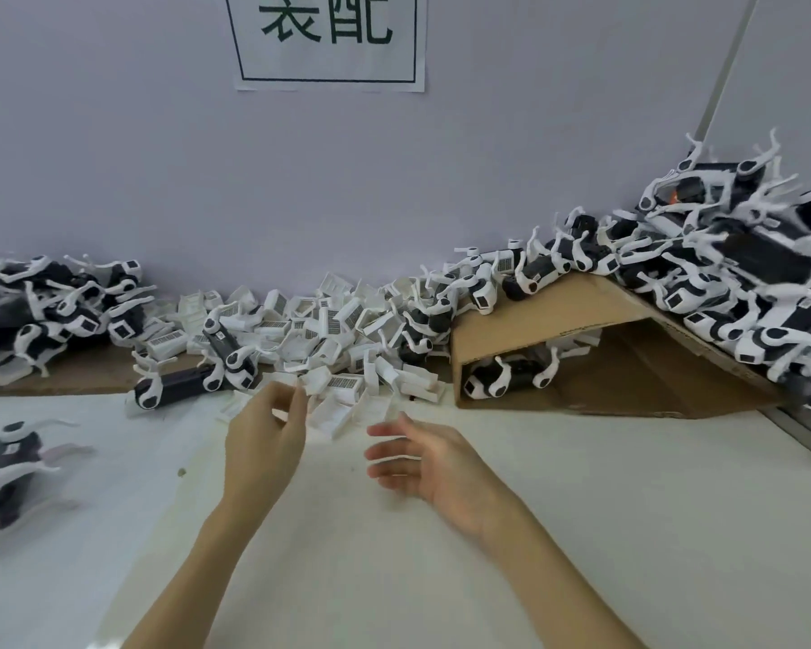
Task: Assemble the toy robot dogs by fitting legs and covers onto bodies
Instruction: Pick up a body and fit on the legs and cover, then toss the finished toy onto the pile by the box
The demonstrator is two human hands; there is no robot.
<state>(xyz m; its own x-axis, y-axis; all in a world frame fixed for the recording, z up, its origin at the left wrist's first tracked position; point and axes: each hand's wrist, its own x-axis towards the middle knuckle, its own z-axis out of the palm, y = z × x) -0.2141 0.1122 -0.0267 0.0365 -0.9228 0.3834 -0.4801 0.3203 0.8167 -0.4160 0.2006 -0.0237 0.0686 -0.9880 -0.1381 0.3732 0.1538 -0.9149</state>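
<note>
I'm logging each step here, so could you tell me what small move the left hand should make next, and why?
Probably close the left hand on one white cover at the near edge of the cover pile and draw it back. Its fingertips already reach the closest covers, the right hand hovers open and empty, and neither hand holds a part yet.

left hand (265, 442) at covers (328, 334), right hand (422, 456) open
</note>
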